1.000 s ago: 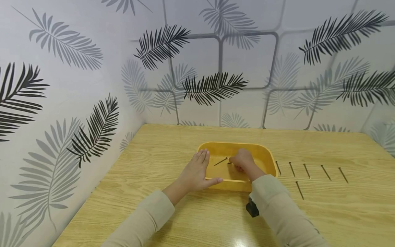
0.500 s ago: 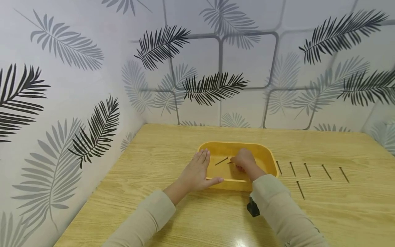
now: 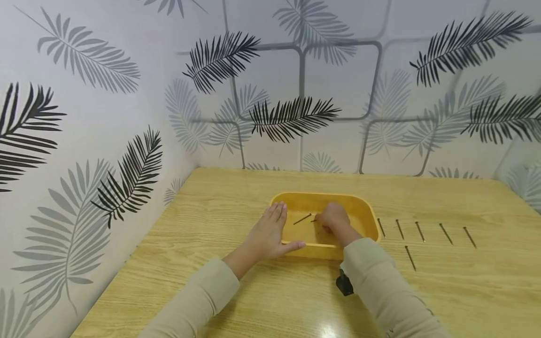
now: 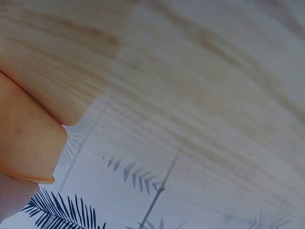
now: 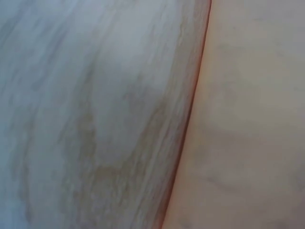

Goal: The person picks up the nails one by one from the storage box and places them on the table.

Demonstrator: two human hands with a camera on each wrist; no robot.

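In the head view a yellow tray (image 3: 314,252) stands on the wooden table. My left hand (image 3: 267,232) rests over its left end, fingers extended and thumb along the front rim. Inside the tray, my right hand (image 3: 335,218) has its fingers curled down near the floor, pinching a dark screw (image 3: 313,220); only one end of it shows. Another dark screw (image 3: 302,218) lies loose to its left. The left wrist view catches the tray wall (image 4: 31,129) and part of my left hand (image 4: 14,195). Only blurred tray wall (image 5: 248,114) and tabletop appear in the right wrist view.
Right of the tray, several screws (image 3: 420,232) lie spaced in a row on the table (image 3: 203,211). A single screw (image 3: 410,258) lies in front of that row. A black device (image 3: 344,283) hangs beneath the right cuff. A leaf-patterned wall (image 3: 270,155) borders the table's back.
Both hands keep nearly the same place. The whole head view shifts very slightly, and the tray and loose screws stay put.
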